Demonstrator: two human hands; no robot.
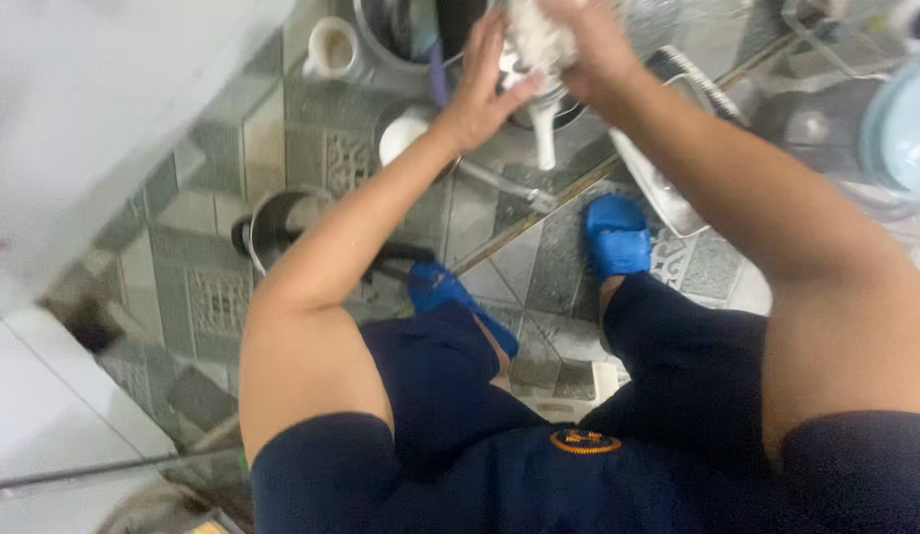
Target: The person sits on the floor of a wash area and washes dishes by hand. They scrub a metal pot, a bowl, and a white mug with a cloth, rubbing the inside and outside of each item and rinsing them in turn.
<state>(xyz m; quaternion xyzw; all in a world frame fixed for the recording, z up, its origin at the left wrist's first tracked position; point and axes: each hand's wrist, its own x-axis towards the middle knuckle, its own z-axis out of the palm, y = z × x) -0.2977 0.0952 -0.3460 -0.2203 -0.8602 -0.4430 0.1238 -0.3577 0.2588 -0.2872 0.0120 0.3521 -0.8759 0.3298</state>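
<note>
The left hand grips a metal ladle by its bowl, and the right hand presses a soapy sponge onto it at twelve o'clock, so both hands close on the same item. Scrubbing goes best with the left hand bracing firmly while the sponge works around the bowl and down the pale handle. At ten o'clock sits a white mug; a steel pot lies at nine, a tray at two.
</note>
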